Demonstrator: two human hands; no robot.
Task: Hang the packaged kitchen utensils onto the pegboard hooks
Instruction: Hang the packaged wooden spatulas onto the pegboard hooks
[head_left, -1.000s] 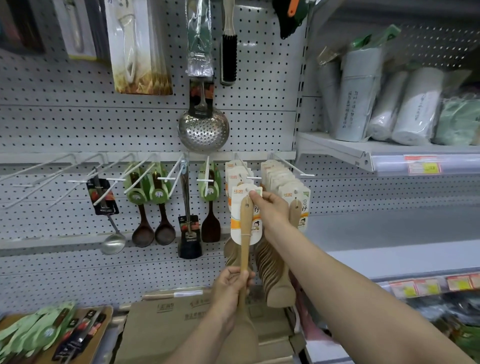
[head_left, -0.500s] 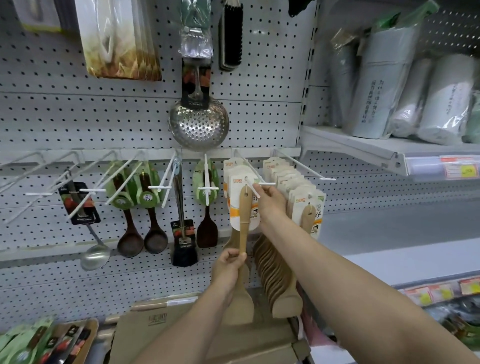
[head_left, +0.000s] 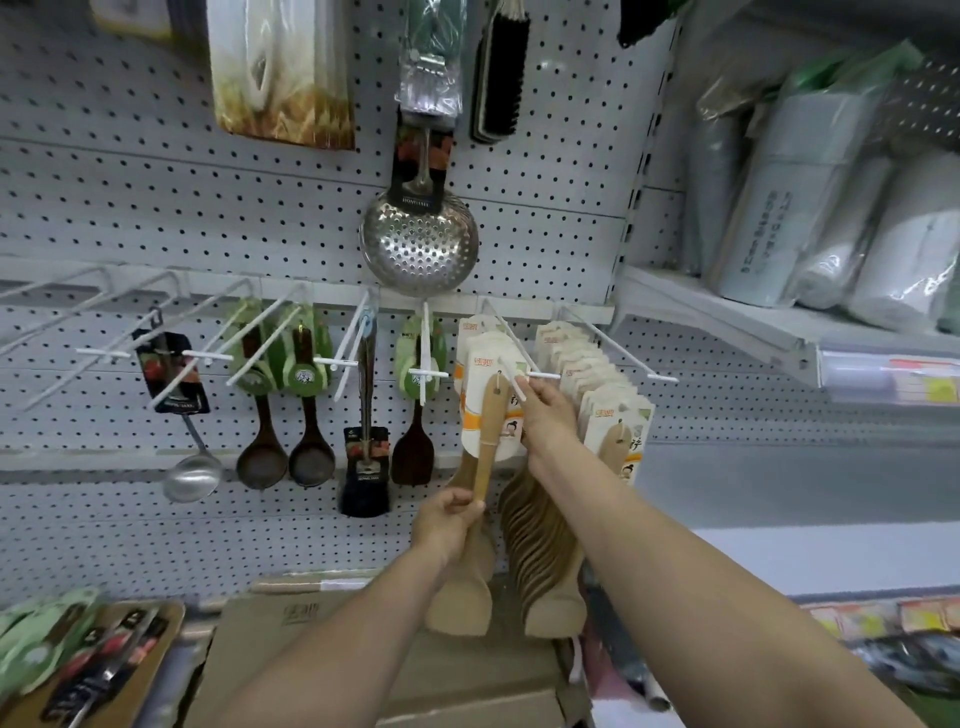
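Clasps the wooden spatula (head_left: 488, 431) low on its handle in the left grip (head_left: 445, 525), pinches its card header (head_left: 482, 358) in the right grip (head_left: 545, 410) at the hook (head_left: 506, 361), centre frame. Likely handles light and stiff, with a flimsy card.

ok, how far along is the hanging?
Done: a packed row of spatulas hangs on one peg, and spoons hang further along. In hand: the left hand grips one spatula by its handle, and the right hand pinches its card at the tip of a hook; threaded or not, I cannot tell. Left: packaged utensils lie below, and several hooks are bare.
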